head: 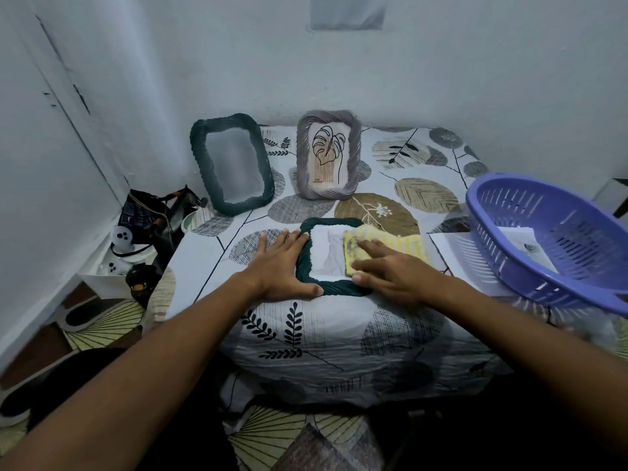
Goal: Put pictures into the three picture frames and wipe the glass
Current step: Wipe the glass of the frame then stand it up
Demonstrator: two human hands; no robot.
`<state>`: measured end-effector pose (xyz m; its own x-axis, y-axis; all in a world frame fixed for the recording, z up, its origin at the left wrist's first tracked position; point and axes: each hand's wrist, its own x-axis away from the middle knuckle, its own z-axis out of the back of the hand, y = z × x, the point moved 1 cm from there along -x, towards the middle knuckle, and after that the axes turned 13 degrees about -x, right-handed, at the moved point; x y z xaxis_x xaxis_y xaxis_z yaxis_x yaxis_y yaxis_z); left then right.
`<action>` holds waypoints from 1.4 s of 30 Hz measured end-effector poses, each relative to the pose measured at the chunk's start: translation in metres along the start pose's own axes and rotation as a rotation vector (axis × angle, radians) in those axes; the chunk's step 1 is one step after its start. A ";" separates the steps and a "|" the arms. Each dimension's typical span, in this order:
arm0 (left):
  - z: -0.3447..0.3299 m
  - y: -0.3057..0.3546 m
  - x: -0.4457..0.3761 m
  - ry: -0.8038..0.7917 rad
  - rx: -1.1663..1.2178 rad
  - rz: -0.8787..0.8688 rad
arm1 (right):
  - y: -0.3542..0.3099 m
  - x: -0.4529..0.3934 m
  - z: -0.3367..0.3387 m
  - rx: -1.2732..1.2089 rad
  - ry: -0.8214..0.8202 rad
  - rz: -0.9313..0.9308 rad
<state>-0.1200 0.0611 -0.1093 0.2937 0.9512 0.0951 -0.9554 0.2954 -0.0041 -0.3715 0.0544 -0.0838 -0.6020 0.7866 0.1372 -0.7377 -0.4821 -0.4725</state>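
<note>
three frames sit on the leaf-print cloth (306, 334). a dark green frame (331, 258) lies flat near the front edge, a pale picture inside. left hand (282, 263) rests flat, fingers straight, against its left rim. right hand (390, 270) presses a yellow cloth (380, 244) on the glass, fingers extended. behind stand an empty green frame (232, 161) and a grey frame (328, 154) with a leaf drawing.

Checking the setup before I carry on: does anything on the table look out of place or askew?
The purple basket at the right edge sits tilted, partly resting on a sheet of paper. The dark green frame at the back shows no picture I can make out. Nothing looks spilled or broken.
</note>
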 end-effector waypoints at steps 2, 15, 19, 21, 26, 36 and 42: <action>-0.001 0.000 0.000 0.000 -0.002 0.001 | -0.002 0.012 -0.002 0.003 -0.015 0.037; -0.001 0.003 0.000 0.005 0.006 0.016 | -0.016 0.012 -0.007 -0.058 -0.022 0.042; 0.001 0.002 0.001 0.002 0.023 0.010 | -0.005 0.019 -0.006 -0.106 0.018 0.073; 0.001 0.002 0.002 0.003 0.027 0.010 | 0.000 0.021 -0.004 -0.097 0.028 0.095; -0.001 0.002 0.000 0.012 0.030 0.015 | -0.002 0.018 -0.010 -0.159 0.044 0.068; 0.001 0.000 0.001 -0.009 0.048 0.003 | -0.007 0.012 -0.011 0.038 0.147 -0.045; 0.005 0.000 0.002 -0.022 0.071 -0.002 | 0.000 -0.032 0.002 0.049 0.184 -0.180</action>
<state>-0.1196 0.0623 -0.1045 0.2957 0.9481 0.1171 -0.9548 0.2896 0.0665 -0.3528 0.0282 -0.0864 -0.3976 0.9161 0.0528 -0.8444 -0.3428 -0.4117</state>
